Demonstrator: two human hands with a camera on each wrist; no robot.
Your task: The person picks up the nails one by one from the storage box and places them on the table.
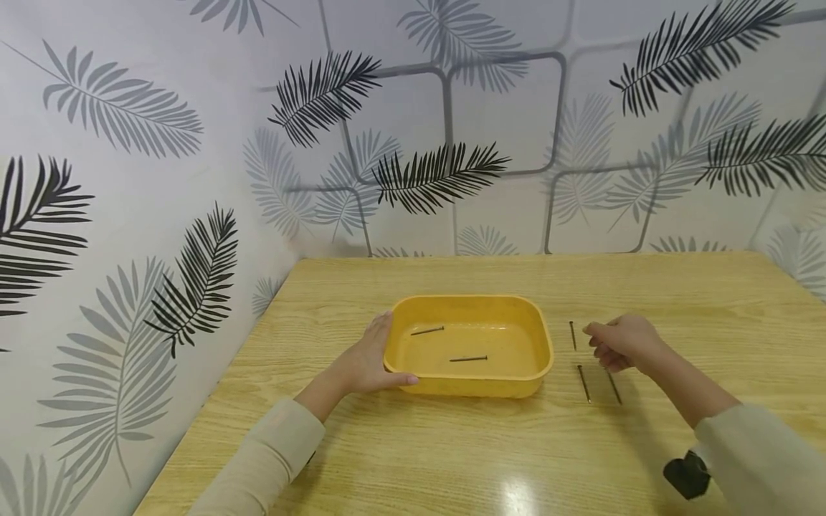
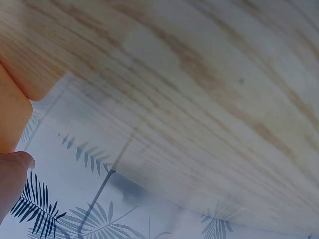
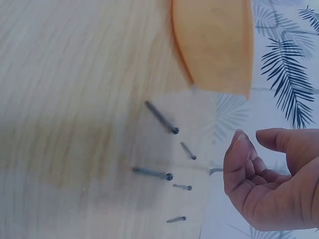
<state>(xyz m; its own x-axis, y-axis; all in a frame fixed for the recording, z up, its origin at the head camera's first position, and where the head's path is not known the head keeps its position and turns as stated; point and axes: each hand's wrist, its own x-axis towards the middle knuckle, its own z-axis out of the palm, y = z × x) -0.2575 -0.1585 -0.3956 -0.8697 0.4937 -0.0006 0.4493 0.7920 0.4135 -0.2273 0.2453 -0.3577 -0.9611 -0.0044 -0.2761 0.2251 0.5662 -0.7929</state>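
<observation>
A yellow plastic tub stands on the wooden table, with one dark nail and another nail lying on its floor. My left hand holds the tub's left front corner, thumb along the front and fingers along the left side. To the right of the tub my right hand hovers over loose nails, its fingers bent and the thumb apart from them in the right wrist view. Nothing shows between them. Near it lie an upper nail, a lower nail and a nail partly under the hand.
The wooden table meets a leaf-patterned wall covering at the back and left. A black object shows beside the right sleeve. More nails, such as a small nail, appear in the right wrist view.
</observation>
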